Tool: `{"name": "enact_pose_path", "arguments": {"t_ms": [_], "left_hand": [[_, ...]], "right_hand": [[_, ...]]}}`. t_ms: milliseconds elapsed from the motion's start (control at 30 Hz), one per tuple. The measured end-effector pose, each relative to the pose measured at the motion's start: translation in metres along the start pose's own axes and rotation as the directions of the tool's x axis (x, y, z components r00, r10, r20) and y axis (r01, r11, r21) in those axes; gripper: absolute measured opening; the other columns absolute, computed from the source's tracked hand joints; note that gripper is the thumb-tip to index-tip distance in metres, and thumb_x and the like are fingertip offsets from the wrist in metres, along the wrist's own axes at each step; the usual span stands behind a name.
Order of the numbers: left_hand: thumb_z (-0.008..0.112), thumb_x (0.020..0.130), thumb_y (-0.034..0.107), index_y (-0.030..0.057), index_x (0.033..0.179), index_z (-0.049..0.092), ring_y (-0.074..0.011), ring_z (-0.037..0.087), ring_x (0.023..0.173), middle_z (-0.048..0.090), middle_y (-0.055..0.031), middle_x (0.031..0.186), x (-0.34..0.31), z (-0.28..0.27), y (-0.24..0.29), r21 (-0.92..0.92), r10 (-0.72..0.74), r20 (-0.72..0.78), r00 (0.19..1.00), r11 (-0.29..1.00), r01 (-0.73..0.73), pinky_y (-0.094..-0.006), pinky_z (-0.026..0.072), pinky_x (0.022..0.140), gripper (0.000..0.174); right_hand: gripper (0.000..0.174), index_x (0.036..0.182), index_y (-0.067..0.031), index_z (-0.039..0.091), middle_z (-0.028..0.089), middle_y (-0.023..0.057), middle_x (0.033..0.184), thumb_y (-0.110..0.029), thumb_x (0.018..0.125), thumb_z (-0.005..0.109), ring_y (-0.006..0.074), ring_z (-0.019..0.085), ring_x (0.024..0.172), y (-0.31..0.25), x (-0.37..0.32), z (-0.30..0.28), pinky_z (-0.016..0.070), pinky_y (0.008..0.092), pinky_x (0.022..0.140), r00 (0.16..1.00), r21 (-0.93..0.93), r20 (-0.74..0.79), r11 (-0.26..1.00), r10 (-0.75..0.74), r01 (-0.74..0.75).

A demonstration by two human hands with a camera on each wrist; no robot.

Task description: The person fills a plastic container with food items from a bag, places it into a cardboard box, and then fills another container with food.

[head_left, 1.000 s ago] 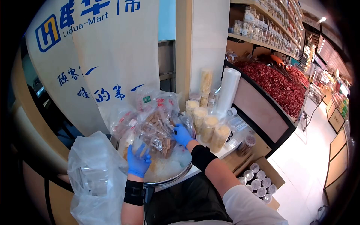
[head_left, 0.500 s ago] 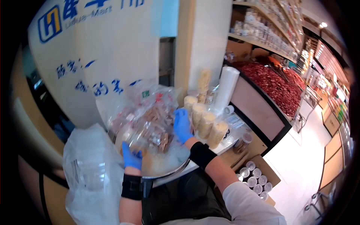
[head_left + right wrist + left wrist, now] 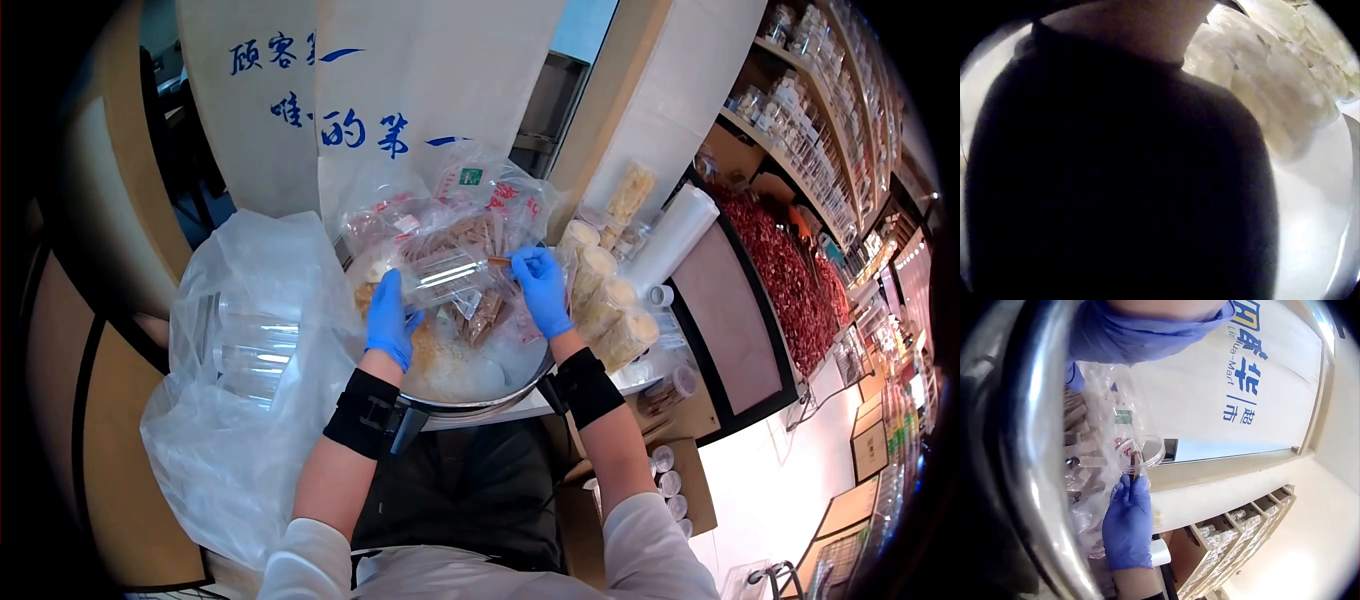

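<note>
My blue-gloved left hand (image 3: 390, 318) grips a clear plastic jar (image 3: 447, 277) near its base. The jar lies nearly sideways above a round metal pan (image 3: 470, 405), its mouth facing right. At that mouth my right hand (image 3: 540, 290), also gloved in blue, pinches a thin brown strip (image 3: 499, 261) between thumb and fingertips. The left wrist view shows the strip (image 3: 1134, 464) overlapping the jar's round rim (image 3: 1155, 452). Beneath the jar, brown pieces (image 3: 480, 318) lie in a clear printed bag (image 3: 505, 192). The right wrist view is mostly filled by the black wristband (image 3: 1116, 169).
Filled jars (image 3: 625, 340) of pale slices stand right of the pan, beside a roll of plastic (image 3: 680, 235). A big translucent bag (image 3: 240, 350) with clear jars is at the left. Lower right, a cardboard box (image 3: 700, 490) holds several lidded jars.
The head view has shifted, so the pan sits further right. My left hand has kept hold of the jar. My right hand now has a brown strip at the jar's mouth.
</note>
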State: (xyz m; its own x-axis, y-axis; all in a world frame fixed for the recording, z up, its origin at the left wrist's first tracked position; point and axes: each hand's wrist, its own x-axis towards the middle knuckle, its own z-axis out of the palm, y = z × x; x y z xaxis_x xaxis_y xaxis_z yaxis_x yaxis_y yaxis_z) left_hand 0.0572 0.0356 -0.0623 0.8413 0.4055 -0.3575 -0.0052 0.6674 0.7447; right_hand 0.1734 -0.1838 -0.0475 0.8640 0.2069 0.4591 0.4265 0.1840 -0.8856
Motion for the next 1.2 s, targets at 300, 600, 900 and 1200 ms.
{"name": "enact_pose_path", "arguments": {"t_ms": [300, 600, 900, 1200], "left_hand": [[0.059, 0.087, 0.049, 0.0211, 0.133, 0.049, -0.0165, 0.054, 0.093, 0.054, -0.0015, 0.121, 0.0, -0.002, -0.002, 0.048, 0.062, 0.043, 0.997, 0.997, -0.064, -0.0318, 0.0454, 0.074, 0.054], [0.065, 0.079, 0.053, 0.0155, 0.12, 0.057, -0.0165, 0.051, 0.085, 0.054, -0.0066, 0.113, -0.009, -0.004, 0.002, 0.006, 0.001, 0.038, 0.999, 1.0, -0.002, -0.0299, 0.0435, 0.072, 0.056], [0.069, 0.076, 0.05, 0.0194, 0.105, 0.064, -0.0085, 0.047, 0.07, 0.056, 0.0015, 0.092, -0.008, -0.004, 0.003, 0.071, -0.059, 0.003, 0.998, 0.996, 0.058, -0.0238, 0.0354, 0.059, 0.043], [0.068, 0.076, 0.052, 0.0171, 0.105, 0.064, -0.0087, 0.046, 0.058, 0.059, 0.0011, 0.087, -0.007, -0.004, 0.003, 0.063, -0.087, 0.082, 0.993, 0.995, 0.082, -0.0226, 0.0307, 0.045, 0.046]], "right_hand": [[0.016, 0.105, -0.0015, 0.061, 0.067, 0.0059, 0.099, -0.01, 0.091, 0.061, 0.0114, 0.062, 0.083, 0.018, 0.001, -0.005, 0.0501, 0.0259, 0.073, 0.998, -0.138, -0.052, 0.99, 0.019, -0.027], [0.023, 0.1, 0.0004, 0.065, 0.067, 0.0228, 0.096, -0.015, 0.083, 0.062, 0.0379, 0.065, 0.09, 0.042, -0.005, -0.024, 0.0515, 0.0416, 0.078, 0.987, -0.826, 0.022, 0.56, 0.157, -0.07], [0.028, 0.089, 0.0041, 0.063, 0.068, 0.0214, 0.088, -0.022, 0.079, 0.069, 0.0344, 0.067, 0.087, 0.072, 0.006, -0.03, 0.051, 0.0383, 0.077, 0.977, -0.846, 0.004, 0.521, 0.215, -0.111], [0.034, 0.108, 0.0035, 0.057, 0.06, 0.0292, 0.106, -0.014, 0.079, 0.064, 0.0442, 0.06, 0.096, 0.06, -0.002, -0.022, 0.0488, 0.0462, 0.083, 0.986, -0.741, -0.097, 0.651, 0.138, -0.163]]}}
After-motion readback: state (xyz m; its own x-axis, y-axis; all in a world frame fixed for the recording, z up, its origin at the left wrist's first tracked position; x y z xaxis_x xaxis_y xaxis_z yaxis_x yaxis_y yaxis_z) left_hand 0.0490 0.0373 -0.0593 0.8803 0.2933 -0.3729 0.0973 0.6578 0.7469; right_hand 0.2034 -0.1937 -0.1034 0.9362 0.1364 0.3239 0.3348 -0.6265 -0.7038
